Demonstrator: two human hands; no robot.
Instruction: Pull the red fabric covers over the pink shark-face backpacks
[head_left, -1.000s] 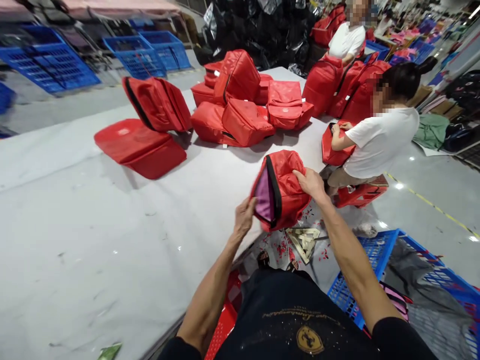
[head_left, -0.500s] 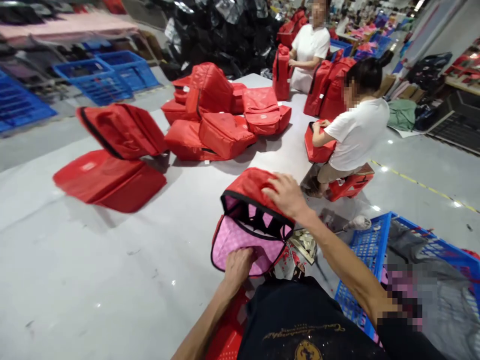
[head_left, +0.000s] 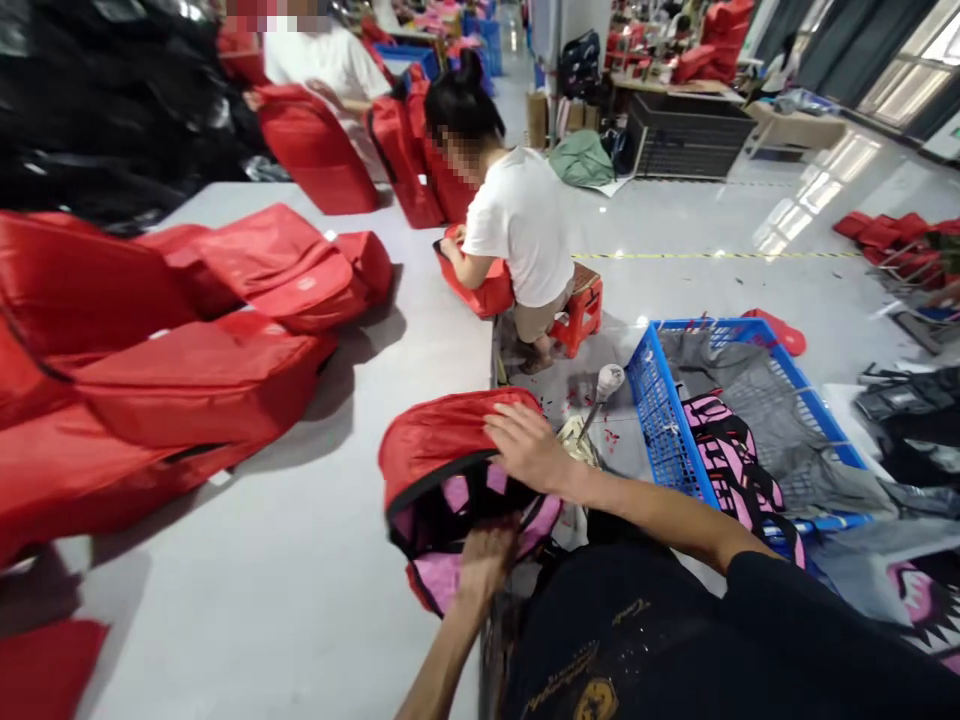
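Observation:
A red bag (head_left: 442,430) with black edging and a pink-and-black lining lies unzipped at the edge of the white table, its mouth facing me. My right hand (head_left: 529,445) rests on top of its red side, fingers stretched out along the fabric near the rim. Into the opening reaches my left hand (head_left: 486,560), above the pink lining (head_left: 437,578). Its fingertips are blurred and partly hidden inside the bag, so I cannot tell whether they grip anything.
Several red bags (head_left: 202,380) are heaped on the table (head_left: 300,590) to the left. Ahead, a co-worker in a white shirt (head_left: 525,225) handles another red bag; a second person stands beyond. At right is a blue crate (head_left: 675,440) with grey fabric and pink-black pieces.
The view has swung right, bringing more of the blue crate and floor into sight. My left hand has gone from the pink front panel deeper into the bag's mouth; the right hand stays on top.

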